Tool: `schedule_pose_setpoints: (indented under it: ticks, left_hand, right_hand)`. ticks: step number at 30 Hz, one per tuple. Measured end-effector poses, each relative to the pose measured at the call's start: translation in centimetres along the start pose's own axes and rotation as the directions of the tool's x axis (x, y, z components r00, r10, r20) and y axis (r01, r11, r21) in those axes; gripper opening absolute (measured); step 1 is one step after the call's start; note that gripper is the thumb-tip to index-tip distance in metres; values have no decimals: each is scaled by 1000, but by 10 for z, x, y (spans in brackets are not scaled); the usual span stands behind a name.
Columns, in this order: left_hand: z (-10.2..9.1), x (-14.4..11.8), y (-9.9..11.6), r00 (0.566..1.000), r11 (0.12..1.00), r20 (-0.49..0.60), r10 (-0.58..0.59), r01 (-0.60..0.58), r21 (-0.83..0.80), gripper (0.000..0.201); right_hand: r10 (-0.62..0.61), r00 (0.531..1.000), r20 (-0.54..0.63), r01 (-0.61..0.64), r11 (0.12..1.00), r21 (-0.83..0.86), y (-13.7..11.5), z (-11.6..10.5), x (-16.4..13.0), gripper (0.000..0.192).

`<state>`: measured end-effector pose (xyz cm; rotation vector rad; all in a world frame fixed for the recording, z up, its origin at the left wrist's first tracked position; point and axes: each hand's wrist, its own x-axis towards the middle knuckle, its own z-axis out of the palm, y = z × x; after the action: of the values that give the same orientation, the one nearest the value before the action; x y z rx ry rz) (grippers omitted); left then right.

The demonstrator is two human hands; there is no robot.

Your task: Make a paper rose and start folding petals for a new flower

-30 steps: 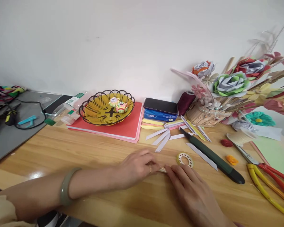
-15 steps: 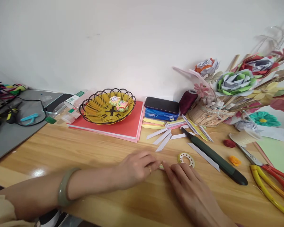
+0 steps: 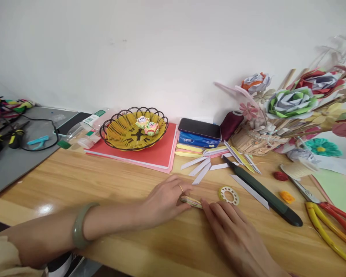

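Both hands pin one folded paper strip [image 3: 191,201] flat on the table [image 3: 109,184]: left hand [image 3: 165,200] pinching its left end, right hand [image 3: 233,234] fingertips pressing its right end. Best to keep pressure even along the crease. Tape ring [image 3: 228,195] sits close at 2 o'clock, knife [image 3: 262,190] beyond; open wood from 9 to 11.

White characters, too small to read, stand on the blue tissue pack [image 3: 198,140] beyond the fingers [image 3: 187,190]; nothing else is legible.
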<state>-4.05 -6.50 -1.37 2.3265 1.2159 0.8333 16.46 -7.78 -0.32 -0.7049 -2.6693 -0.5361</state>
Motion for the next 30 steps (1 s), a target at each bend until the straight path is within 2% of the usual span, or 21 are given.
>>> schedule_pose_setpoints:
  ticks: [3,8,12,14,17,22,30]
  left_hand:
    - [-2,-1,1,998,998,-1,-58,58,-24,30]
    - [3,-1,-1,999,998,-34,26,-28,-61,15]
    - [6,1,-3,999,994,6,-54,54,-91,16]
    - [6,2,-5,998,993,15,-56,57,-104,19]
    - [5,2,-8,1000,993,25,-7,10,-114,20]
    - [4,5,-9,997,980,14,70,-66,-190,9]
    - [7,4,-8,989,970,-72,126,-138,-202,11]
  right_hand:
    - [7,1000,1,-7,1000,19,1,-1,0,39]
    - [26,999,38,-29,996,81,4,-1,1,38]
    - [59,994,97,-72,988,139,6,2,-3,39]
    - [87,991,99,-102,981,164,7,3,-4,39]
    - [109,988,107,-133,959,250,9,2,-5,38]
    - [120,985,123,-159,906,392,15,-2,-2,31]
    - [211,975,71,-221,885,410,11,4,5,17]
